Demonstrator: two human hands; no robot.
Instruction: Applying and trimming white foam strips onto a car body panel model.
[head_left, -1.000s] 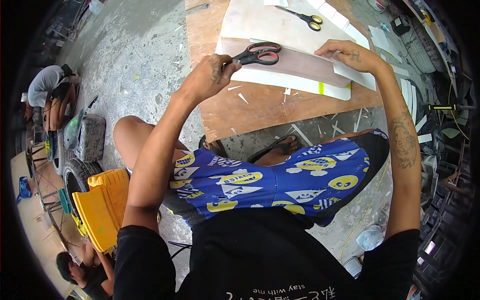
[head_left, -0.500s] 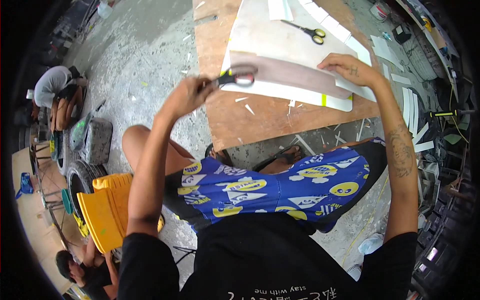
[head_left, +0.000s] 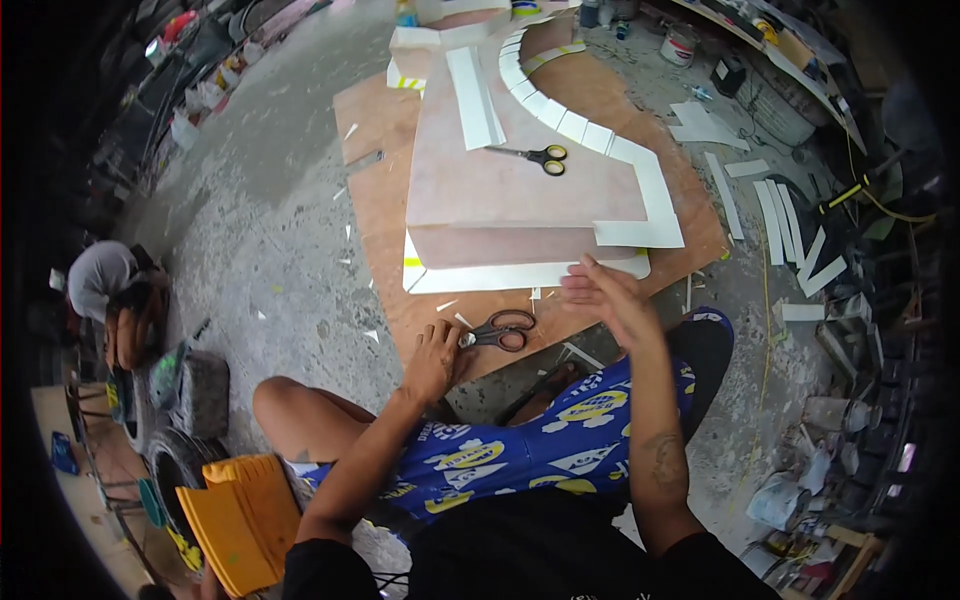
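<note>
One pair of red-and-black scissors (head_left: pixel 486 336) is at the near edge of the plywood sheet (head_left: pixel 378 222), blade end under the left hand (head_left: pixel 432 362), loops rightward; whether its fingers pinch, I cannot tell. The right hand (head_left: pixel 622 308), fingers extended, is near the white strip (head_left: pixel 500 278).

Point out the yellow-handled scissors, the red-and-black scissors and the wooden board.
Yellow-handled scissors (head_left: pixel 537 156): head view, where blades meet handles.
Red-and-black scissors (head_left: pixel 486 335): head view, where the handles join.
Wooden board (head_left: pixel 386 210): head view, bare left side.
</note>
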